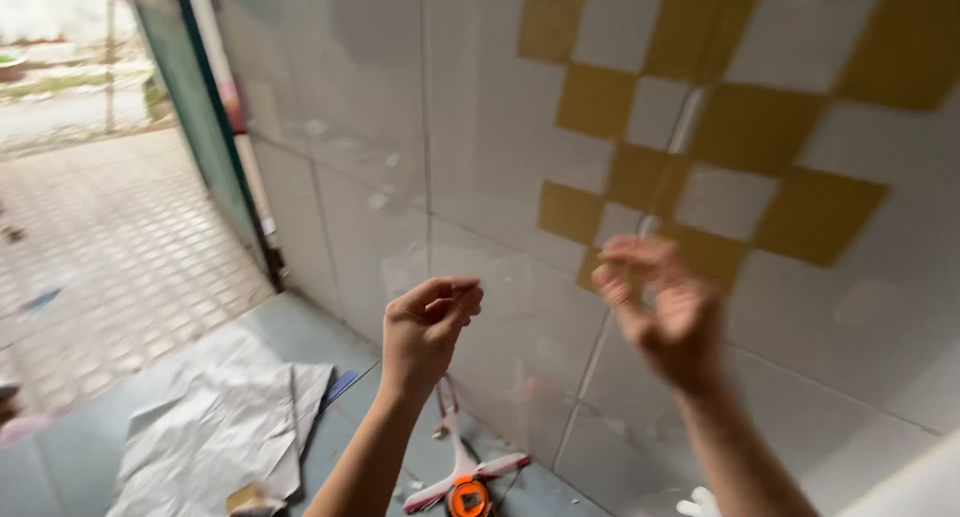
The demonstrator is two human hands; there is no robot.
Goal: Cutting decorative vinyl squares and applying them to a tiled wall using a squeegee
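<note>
My left hand (425, 332) is raised in front of a glossy white tiled wall (480, 127), its fingers curled in with fingertip against thumb; I cannot see anything pinched there. My right hand (665, 312) is up beside it, blurred by motion, fingers loosely bent and apart, holding nothing visible. Mustard-yellow square patches (755, 127) form a checker pattern on the wall just above and behind my right hand.
On the floor at the wall's foot lie an orange tape measure (468, 497) and a pink-and-white tool (455, 457). Crumpled grey paper sheets (225, 427) cover the floor at the left. A green door frame (200, 107) opens to a paved yard (100, 237).
</note>
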